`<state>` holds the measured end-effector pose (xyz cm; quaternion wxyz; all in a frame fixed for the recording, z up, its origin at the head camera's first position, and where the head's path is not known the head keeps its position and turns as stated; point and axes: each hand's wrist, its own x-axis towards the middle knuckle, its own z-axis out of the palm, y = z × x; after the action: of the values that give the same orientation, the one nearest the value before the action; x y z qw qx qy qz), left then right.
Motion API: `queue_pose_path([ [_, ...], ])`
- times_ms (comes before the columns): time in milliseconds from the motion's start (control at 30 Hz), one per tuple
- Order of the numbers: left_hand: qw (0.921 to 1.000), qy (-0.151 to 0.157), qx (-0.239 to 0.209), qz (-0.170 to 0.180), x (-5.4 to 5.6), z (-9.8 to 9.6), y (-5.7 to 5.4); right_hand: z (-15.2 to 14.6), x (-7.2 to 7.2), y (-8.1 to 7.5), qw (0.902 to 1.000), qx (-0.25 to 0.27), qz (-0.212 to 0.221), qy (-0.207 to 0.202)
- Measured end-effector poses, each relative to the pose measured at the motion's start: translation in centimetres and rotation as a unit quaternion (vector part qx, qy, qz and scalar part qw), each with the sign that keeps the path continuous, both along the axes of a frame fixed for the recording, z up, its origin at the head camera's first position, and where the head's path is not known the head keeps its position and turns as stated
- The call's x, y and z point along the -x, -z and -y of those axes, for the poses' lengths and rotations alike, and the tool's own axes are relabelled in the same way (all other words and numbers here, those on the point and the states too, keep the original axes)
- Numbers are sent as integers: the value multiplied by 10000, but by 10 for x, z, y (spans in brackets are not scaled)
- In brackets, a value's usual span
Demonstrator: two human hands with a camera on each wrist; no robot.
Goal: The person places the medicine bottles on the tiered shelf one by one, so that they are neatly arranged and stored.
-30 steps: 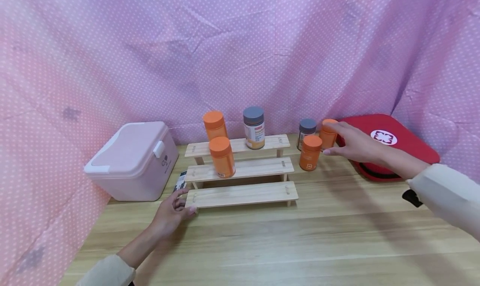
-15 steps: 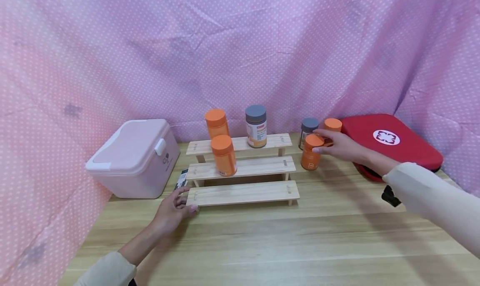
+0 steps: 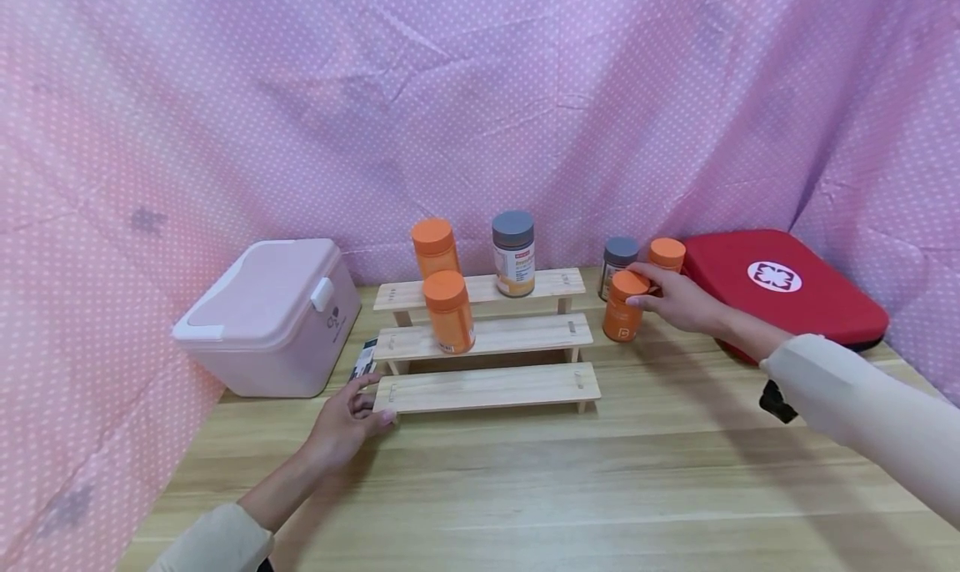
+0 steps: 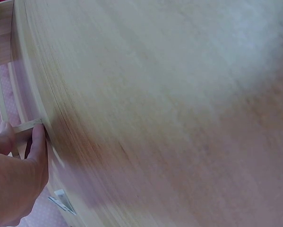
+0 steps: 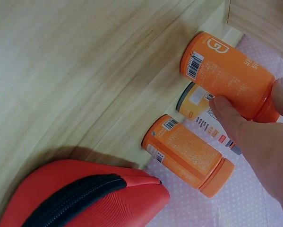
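My right hand (image 3: 681, 300) grips the front orange pill bottle (image 3: 622, 320) by its upper part, thumb on one side and fingers on the other. This bottle stands upright on the table, right of the three-tier wooden rack (image 3: 487, 390). In the right wrist view, a grey-capped bottle (image 5: 205, 113) and a second orange bottle (image 5: 186, 151) stand close beside it, apart from the palm. My left hand (image 3: 341, 429) pinches the left end of the rack's lowest tier. The left wrist view has the thumb and fingers (image 4: 38, 142) about that end.
On the rack stand two orange bottles (image 3: 450, 318) (image 3: 433, 243) and a grey-capped bottle (image 3: 514, 259). A pink lidded box (image 3: 277, 330) is at the left, with a small printed item (image 3: 364, 359) beside it. A red first-aid case (image 3: 825, 293) lies at the right. A dotted curtain (image 3: 480, 97) hangs behind.
My right hand has moved left and down from the rear orange bottle to the front one and taken hold of it. The left hand has stayed at the rack's end.
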<state>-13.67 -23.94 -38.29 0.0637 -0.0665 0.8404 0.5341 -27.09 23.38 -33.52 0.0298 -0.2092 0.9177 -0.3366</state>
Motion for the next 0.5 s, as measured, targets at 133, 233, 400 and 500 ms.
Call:
queue_pose_path([
  [133,10000,-16,1,1,-1,0,1,-1,-1,1,10000,28,-26,-2],
  [233,10000,-26,28,-14,-1,0,1,0,-1,1,10000,48,-57,-12],
  [400,9999,-73,-129,-21,0,-1,2,-1,-3,-3,10000,19,-11,-22],
  [500,9998,-85,-181,-49,0,-1,2,-2,-4,-11,9999,74,-48,-55],
])
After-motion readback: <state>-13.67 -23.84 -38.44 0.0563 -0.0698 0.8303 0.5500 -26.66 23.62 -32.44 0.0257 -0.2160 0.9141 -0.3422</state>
